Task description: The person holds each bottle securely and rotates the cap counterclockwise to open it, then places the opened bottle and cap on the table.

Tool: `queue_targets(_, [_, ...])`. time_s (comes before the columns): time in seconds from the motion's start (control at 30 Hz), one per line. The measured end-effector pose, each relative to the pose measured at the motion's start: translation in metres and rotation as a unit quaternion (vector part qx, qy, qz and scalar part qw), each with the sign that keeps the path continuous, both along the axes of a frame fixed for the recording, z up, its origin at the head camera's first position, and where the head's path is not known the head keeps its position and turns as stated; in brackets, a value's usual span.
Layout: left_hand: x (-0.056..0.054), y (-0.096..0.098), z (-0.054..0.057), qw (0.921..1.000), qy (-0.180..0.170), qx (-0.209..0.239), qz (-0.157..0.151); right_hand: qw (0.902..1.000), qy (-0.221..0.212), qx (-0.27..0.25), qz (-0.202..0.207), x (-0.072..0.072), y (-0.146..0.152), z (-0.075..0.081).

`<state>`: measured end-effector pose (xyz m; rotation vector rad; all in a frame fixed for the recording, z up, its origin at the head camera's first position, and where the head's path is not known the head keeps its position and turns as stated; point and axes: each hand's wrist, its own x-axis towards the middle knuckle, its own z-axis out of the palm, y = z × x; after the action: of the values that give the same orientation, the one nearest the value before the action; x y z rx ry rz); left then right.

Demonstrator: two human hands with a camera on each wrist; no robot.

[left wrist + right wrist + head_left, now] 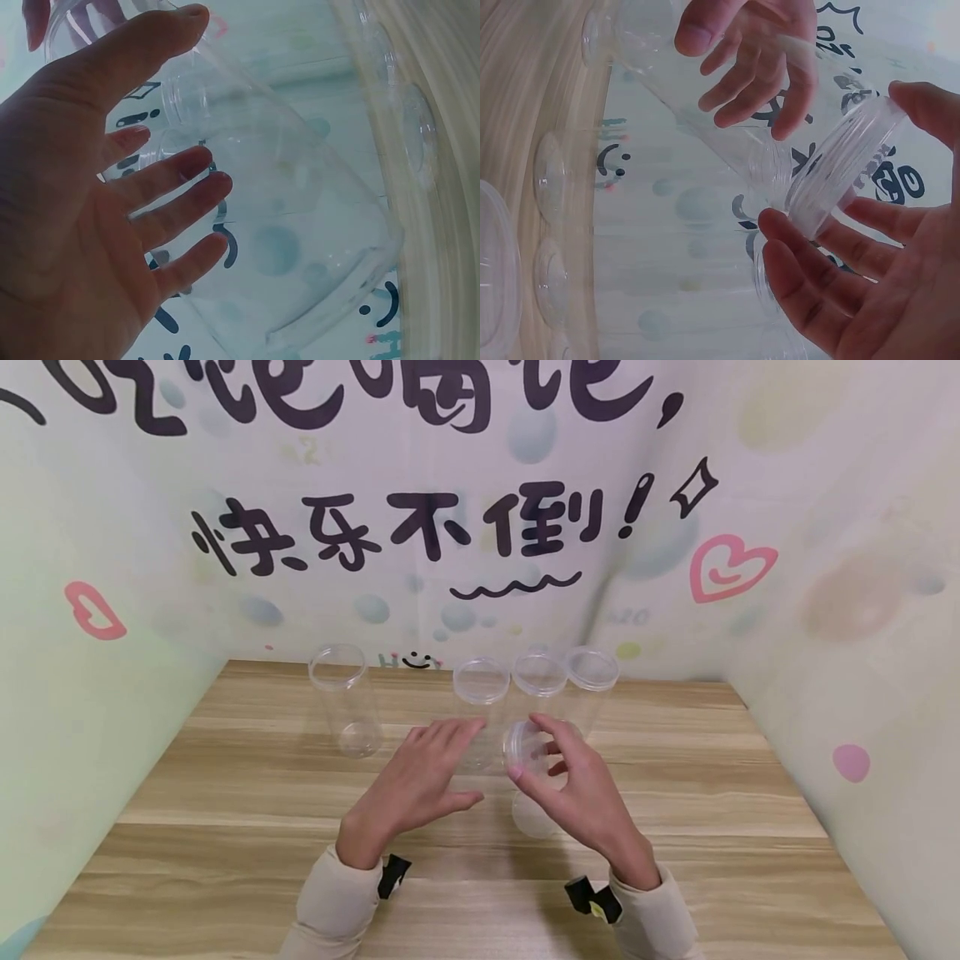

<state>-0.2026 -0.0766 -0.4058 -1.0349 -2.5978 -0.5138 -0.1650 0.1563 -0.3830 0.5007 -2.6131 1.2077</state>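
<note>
My right hand [581, 793] pinches a clear ridged lid [847, 165] by its edge, thumb on one side and fingers on the other. Against that lid lies the mouth end of a clear plastic jar [300, 232], tilted in the air between the hands; whether the lid is fully seated I cannot tell. My left hand [420, 777] is beside the jar's body, fingers apart and loosely extended; contact with the jar is not clear. The jar's outline barely shows in the head view. A round translucent lid [534, 817] lies on the table below the right hand.
Behind the hands, three clear jars [482, 683] stand close together near the wall. Another clear jar [348, 706] stands apart on the left. The wood-grain table [225, 877] meets printed walls [337, 602] at the back and sides.
</note>
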Motion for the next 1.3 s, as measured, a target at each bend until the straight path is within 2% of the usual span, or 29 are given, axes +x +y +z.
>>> queue_targets(0.27, [-0.003,-0.002,-0.003,0.9989,-0.037,0.026,-0.012,0.9982,0.058,-0.004,0.016,0.001,0.001,0.000])
queue_targets(0.53, [-0.006,-0.004,-0.004,0.9976,-0.051,0.045,-0.014,0.9955,0.086,-0.029,0.025,-0.001,0.003,0.000])
queue_targets(0.77, [-0.008,-0.006,-0.005,0.9967,-0.058,0.057,-0.008,0.9946,0.093,-0.037,0.028,-0.001,0.004,0.001])
queue_targets(0.97, [-0.010,-0.013,-0.005,0.9934,-0.078,0.083,0.012,0.9938,0.100,-0.038,0.032,-0.003,0.006,0.000])
queue_targets(1.1, [-0.013,-0.020,-0.005,0.9880,-0.099,0.116,0.027,0.9945,0.095,-0.032,0.031,-0.004,0.007,-0.001])
queue_targets(1.3, [-0.016,-0.029,-0.004,0.9795,-0.107,0.161,0.058,0.9966,0.075,-0.026,0.022,-0.006,0.011,-0.003])
